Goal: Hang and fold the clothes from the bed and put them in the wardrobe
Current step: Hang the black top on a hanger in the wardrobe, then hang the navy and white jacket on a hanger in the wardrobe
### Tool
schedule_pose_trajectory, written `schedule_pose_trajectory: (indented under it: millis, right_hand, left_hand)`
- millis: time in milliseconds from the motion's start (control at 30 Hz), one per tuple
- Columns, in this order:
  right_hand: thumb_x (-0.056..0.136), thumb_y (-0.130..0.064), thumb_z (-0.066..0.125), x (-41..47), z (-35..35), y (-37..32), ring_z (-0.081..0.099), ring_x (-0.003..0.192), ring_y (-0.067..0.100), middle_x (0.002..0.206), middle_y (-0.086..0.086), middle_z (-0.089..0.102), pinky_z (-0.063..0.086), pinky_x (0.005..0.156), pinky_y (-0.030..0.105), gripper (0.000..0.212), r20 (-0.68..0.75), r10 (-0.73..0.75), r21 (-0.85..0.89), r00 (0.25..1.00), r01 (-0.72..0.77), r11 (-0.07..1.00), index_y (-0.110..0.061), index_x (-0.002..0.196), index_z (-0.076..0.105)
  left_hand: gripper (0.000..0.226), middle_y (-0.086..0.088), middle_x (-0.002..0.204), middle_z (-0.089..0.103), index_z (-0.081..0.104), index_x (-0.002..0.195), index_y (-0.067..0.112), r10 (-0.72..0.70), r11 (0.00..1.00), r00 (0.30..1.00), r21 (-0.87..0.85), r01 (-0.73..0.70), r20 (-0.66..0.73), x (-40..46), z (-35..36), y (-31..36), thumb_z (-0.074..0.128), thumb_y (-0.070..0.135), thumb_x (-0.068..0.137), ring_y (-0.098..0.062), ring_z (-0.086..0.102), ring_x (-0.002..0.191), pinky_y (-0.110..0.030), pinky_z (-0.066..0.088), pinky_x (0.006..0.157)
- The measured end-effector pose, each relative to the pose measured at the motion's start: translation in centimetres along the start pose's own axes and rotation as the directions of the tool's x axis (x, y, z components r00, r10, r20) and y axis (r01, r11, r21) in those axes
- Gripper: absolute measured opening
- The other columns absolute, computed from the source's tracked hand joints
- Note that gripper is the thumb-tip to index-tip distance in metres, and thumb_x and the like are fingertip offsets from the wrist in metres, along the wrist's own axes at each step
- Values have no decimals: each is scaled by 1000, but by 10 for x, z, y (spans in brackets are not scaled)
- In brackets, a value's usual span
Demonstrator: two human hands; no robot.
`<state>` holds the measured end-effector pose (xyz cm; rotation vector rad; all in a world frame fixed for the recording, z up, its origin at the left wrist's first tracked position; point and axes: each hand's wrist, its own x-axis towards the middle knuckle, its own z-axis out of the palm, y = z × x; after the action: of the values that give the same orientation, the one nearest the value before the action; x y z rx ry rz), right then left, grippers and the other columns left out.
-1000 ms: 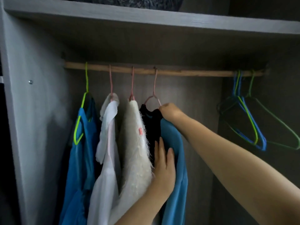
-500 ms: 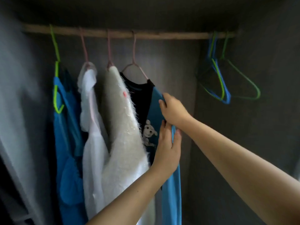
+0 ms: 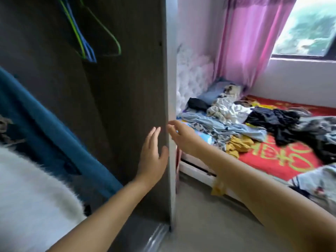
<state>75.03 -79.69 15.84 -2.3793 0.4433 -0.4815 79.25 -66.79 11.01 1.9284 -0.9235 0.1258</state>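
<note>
Clothes (image 3: 241, 122): loose, unfolded heap on the bed (image 3: 276, 160), well apart from both hands; judged awaiting collection.
Hung garments: a teal garment (image 3: 45, 128) and a white fluffy garment (image 3: 31, 193) hang at the left inside the wardrobe (image 3: 127, 88); judged finished.
Spare hangers (image 3: 87, 33): green and blue wire, bare, high in the wardrobe; judged kept ready for the heap.
Left hand (image 3: 152, 157): fingers straight and slightly spread, holding nothing, close against the wardrobe's side panel; contact cannot be confirmed.
Right hand (image 3: 181, 137): fingers relaxed, loosely bent, empty, just past the panel's edge, towards the bed.
Step in hand: judged as going for the next garment.
</note>
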Motion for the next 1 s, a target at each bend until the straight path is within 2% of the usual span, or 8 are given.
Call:
schedule_pose_trajectory:
  millis: [67,133,200,267,400,533,800,1000]
  right_hand:
    - [103,-31,35,-27,-25,60,51,121,29,131,12,55,39,95,32,39,6,110,-74,994,-110,991,-11,134,48]
    - [103,-30,34,-55,-49,117,49,122,29,137,10,50,41,95,35,40,7,211,-169,978,-206,964,-12,137,44]
    - [101,-32,37,-92,-75,178,52,116,31,133,13,50,45,92,38,39,-20,333,-206,943,-330,921,-14,135,43]
    - [100,-31,38,-133,-97,233,52,114,33,130,15,50,45,93,43,37,-26,426,-233,904,-420,877,-13,132,44]
    - [101,-33,36,-214,-149,329,53,112,28,133,12,47,47,92,41,41,-2,598,-245,802,-580,777,-17,139,38]
    - [102,-32,35,-279,-197,403,54,108,28,133,12,44,48,88,40,43,-19,748,-242,663,-729,640,-17,142,34]
    - [100,-29,36,-350,-263,502,56,97,27,127,11,45,48,77,36,43,-91,873,-190,479,-869,457,-17,141,34]
    - [100,-26,36,-350,-312,583,52,109,30,132,14,43,46,83,35,42,-146,916,-143,373,-924,354,-15,140,35]
  left_hand:
    - [50,-12,147,40,40,141,5,21,1000,997,11,-22,71,2,37,10,46,14,92,-23,34,138,-18,18,111]
    - [49,-13,144,42,43,139,4,36,999,982,18,-40,185,2,78,25,43,18,92,-25,37,135,-27,24,114]
    - [53,-13,143,43,45,137,3,48,998,954,28,-59,297,-6,133,47,40,23,88,-26,36,135,-37,25,115]
    - [52,-15,142,43,45,136,2,38,998,917,31,-55,398,-19,188,68,41,24,89,-29,35,135,-38,25,115]
    - [51,-13,149,34,40,141,7,67,996,819,5,-86,569,-48,302,114,45,23,93,-26,28,140,-36,21,116]
    - [49,-7,150,33,37,143,11,97,994,742,-29,-104,663,-70,399,164,48,16,96,-21,27,140,-37,22,115]
    - [47,-4,145,38,36,143,14,124,989,578,-54,-136,806,-74,536,229,46,19,97,-21,33,135,-44,29,112]
    - [49,-5,146,38,35,144,14,145,983,467,-73,-168,872,-44,641,257,45,19,97,-21,34,135,-45,31,111]
